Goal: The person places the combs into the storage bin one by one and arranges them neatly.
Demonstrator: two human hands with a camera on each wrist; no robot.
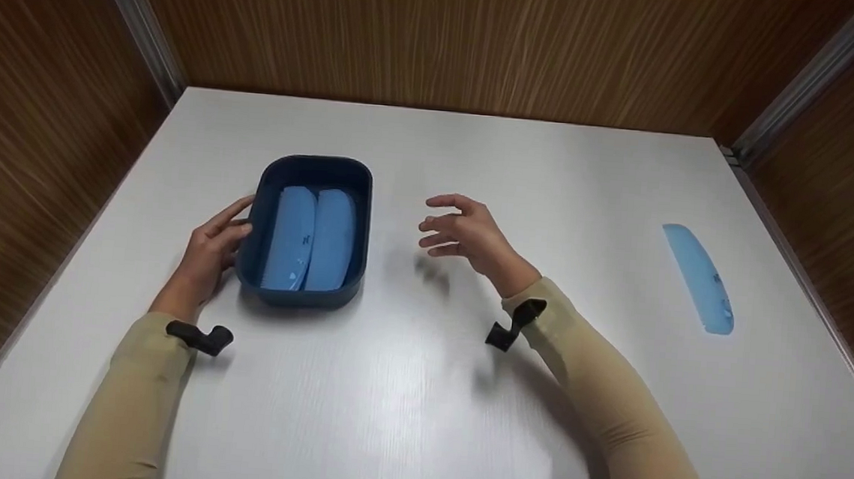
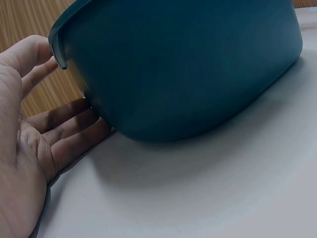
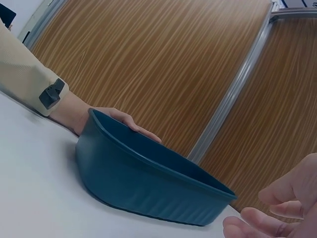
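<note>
We find a dark blue tub (image 1: 317, 172) standing on the white table (image 1: 416, 389), left of centre in the head view. Two light blue combs (image 1: 312, 239) lie side by side in it, lengthwise; their teeth cannot be made out at this size. A third light blue comb (image 1: 699, 277) lies alone on the table well to the right, apart from both hands.

The left hand (image 1: 210, 251) rests against the tub's left wall. In the left wrist view the fingers (image 2: 69, 134) lie nearly straight along the base of the wall, touching it, and the thumb sits up by the rim; nothing is pinched or wrapped (the palm fills the picture's left edge and is partly cut off). The tub's inside is hidden in that view.

The right hand (image 1: 465, 235) hovers above the table just right of the tub, not touching it. Its fingers are loosely curled and spread, and it holds nothing. The right wrist view shows only the fingertips (image 3: 257, 220), cut off at the lower right corner, with the tub's outer wall beyond them and the left hand's fingers behind the far rim.

Both forearms wear tan sleeves, each with a small black clip at the wrist. Wood-grain panels enclose the table on three sides.
</note>
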